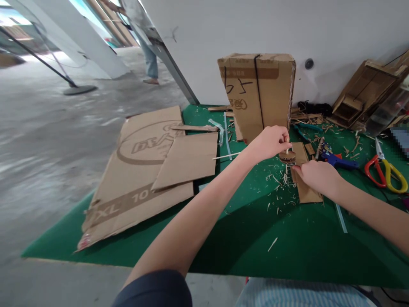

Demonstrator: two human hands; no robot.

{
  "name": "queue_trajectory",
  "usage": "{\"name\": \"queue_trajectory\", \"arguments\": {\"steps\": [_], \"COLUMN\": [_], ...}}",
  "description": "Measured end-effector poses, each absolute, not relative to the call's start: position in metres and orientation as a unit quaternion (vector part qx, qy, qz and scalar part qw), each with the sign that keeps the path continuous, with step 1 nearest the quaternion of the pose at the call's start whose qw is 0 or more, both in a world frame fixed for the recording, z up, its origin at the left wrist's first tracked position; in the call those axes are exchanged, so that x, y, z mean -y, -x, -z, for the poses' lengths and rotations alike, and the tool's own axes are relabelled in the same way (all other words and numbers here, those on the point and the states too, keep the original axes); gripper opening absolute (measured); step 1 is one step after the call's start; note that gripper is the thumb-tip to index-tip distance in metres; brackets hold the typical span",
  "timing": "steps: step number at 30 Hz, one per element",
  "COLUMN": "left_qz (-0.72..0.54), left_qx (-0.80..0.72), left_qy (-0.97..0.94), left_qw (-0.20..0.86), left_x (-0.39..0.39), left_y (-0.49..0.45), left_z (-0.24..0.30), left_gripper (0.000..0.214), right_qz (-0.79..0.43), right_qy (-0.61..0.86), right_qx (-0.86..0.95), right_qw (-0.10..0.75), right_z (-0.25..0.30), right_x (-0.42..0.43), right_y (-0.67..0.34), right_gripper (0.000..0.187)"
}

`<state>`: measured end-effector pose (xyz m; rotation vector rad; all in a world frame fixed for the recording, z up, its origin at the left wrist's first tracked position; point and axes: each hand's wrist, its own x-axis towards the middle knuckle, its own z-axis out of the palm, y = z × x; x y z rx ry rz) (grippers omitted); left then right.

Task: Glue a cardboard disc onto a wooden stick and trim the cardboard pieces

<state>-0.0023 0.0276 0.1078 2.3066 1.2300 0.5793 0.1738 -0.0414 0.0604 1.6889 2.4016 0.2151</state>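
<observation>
My left hand [271, 141] pinches the top of a thin wooden stick [287, 149]. The stick stands up from a small round cardboard disc [287, 157], which looks layered. Just right of the disc is my right hand [319, 177], its fingers closed around a thin, grey, blade-like piece [291, 165] whose tip reaches below the disc. Most of that piece is hidden by the fingers. Under and beside the right hand lies a cardboard strip [308, 194]. Pale wood shavings [283, 181] are scattered below the disc.
Behind the hands stands a tall cardboard box [271, 94] with a black cord. Large cardboard sheets [134, 170] cover the table's left. Rightward lie a blue glue gun [340, 162], red-and-yellow scissors [385, 172] and teal-handled pliers [308, 127]. A person [150, 55] stands beyond the wall.
</observation>
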Motion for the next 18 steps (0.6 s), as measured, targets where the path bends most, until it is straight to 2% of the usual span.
{"name": "queue_trajectory", "arguments": {"steps": [5,18], "left_qz": [-0.208,-0.197], "left_qx": [-0.443,-0.444], "left_qy": [-0.839,-0.845], "left_qw": [0.239,0.225], "left_x": [-0.027,-0.022], "left_y": [0.002,0.001], "left_z": [-0.109,-0.114], "left_gripper": [0.011,0.011], "right_qz": [-0.046,0.012], "right_qy": [-0.566,-0.563], "right_qx": [-0.817,-0.804], "right_qw": [0.105,0.191], "right_z": [-0.057,-0.074], "right_x": [0.042,0.043], "right_y": [-0.173,-0.161], "right_gripper": [0.058,0.054]}}
